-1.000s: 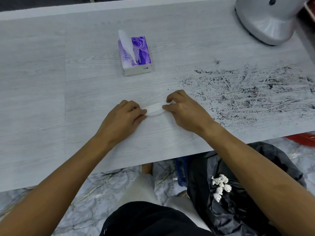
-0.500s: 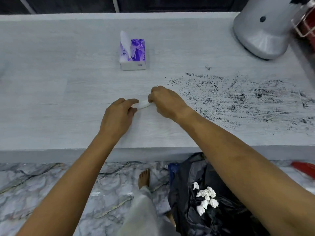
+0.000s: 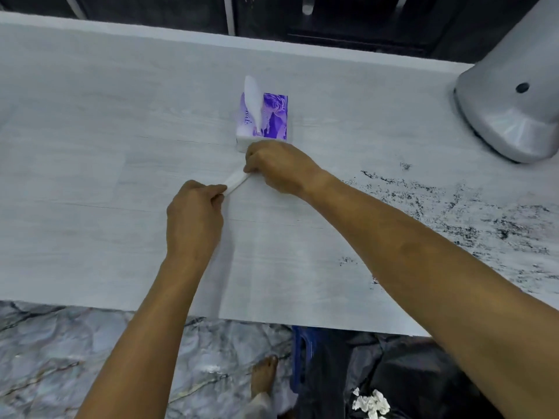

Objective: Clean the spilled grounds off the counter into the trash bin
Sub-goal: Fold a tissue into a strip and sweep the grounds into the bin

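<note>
Both hands are over the middle of the bench, and I see them stretching a rolled white tissue between them. My left hand pinches the near end with its fingers curled round it; my right hand pinches the far end, knuckles up, just in front of the tissue box. That purple and white box stands upright with one sheet poking out of its top. The twisted tissue runs slantwise, touching or just above the surface; I cannot tell which.

Spilled grounds lie as black specks and smears across the right part of the bench, well apart from both hands and partly behind my right forearm. A grey rounded appliance base sits at the far right corner. Below the near edge, on the marbled floor, a black trash bag hangs open with crumpled white tissues inside, beside a bare foot.
</note>
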`<state>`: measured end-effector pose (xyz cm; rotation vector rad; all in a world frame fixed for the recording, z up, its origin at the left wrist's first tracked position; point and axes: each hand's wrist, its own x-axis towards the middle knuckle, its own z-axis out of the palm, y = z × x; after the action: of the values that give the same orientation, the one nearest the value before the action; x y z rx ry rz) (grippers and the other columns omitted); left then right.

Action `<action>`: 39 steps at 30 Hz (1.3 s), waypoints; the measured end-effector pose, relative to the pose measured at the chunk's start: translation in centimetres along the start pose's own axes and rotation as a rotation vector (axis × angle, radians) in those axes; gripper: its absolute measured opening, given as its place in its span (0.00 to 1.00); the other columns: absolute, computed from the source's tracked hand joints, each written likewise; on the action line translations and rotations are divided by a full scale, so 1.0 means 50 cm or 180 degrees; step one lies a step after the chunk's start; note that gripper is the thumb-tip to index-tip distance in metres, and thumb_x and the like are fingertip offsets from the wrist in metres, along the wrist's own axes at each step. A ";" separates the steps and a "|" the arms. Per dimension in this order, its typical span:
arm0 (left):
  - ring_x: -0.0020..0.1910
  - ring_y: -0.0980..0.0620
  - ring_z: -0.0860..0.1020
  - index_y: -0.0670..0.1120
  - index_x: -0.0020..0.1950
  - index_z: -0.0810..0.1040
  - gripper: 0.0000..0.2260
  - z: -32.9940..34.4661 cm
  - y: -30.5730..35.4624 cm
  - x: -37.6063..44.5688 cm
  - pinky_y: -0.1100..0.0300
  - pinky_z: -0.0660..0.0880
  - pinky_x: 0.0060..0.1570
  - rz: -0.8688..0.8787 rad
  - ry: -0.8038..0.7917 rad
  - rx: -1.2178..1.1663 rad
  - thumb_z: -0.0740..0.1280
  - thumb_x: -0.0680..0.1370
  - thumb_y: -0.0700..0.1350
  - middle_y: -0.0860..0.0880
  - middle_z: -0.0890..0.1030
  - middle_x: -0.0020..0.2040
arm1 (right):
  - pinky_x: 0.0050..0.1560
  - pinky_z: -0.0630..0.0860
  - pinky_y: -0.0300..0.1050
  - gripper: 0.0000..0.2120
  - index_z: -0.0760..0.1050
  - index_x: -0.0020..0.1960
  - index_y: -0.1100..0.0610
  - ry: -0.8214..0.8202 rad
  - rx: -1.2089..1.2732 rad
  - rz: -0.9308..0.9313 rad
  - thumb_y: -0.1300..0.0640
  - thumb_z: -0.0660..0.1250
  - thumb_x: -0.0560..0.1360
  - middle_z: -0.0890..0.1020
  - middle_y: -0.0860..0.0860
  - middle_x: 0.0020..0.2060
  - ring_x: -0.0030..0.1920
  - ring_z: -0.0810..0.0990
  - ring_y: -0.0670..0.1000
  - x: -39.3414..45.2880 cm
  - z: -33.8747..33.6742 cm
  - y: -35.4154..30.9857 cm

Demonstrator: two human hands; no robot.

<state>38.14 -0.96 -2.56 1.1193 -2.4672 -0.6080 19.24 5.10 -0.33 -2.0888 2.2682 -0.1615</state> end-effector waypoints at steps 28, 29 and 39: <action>0.52 0.46 0.81 0.49 0.58 0.84 0.11 0.077 0.245 -0.037 0.56 0.76 0.53 0.0110 -0.0236 -0.0082 0.65 0.79 0.41 0.46 0.83 0.53 | 0.47 0.76 0.46 0.19 0.83 0.55 0.54 -0.0242 0.0079 0.0244 0.72 0.62 0.76 0.82 0.53 0.58 0.56 0.80 0.54 -0.202 -0.111 0.175; 0.52 0.46 0.81 0.49 0.58 0.84 0.11 0.059 0.228 -0.034 0.58 0.75 0.52 0.0061 -0.0134 -0.0038 0.65 0.79 0.40 0.46 0.83 0.52 | 0.45 0.73 0.44 0.20 0.83 0.57 0.53 -0.0245 0.0066 0.0216 0.72 0.61 0.76 0.82 0.53 0.56 0.55 0.80 0.54 -0.186 -0.116 0.157; 0.53 0.44 0.80 0.47 0.60 0.83 0.11 -0.062 -0.004 -0.073 0.56 0.74 0.55 -0.0591 0.0174 0.0320 0.65 0.81 0.43 0.44 0.82 0.55 | 0.53 0.75 0.49 0.19 0.79 0.61 0.51 -0.0333 0.0005 -0.0494 0.67 0.61 0.77 0.78 0.54 0.60 0.58 0.78 0.57 0.012 -0.023 -0.054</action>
<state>42.05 1.01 -0.62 1.3966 -2.3877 -0.5022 21.75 4.33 1.16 -2.2162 2.0482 -0.0589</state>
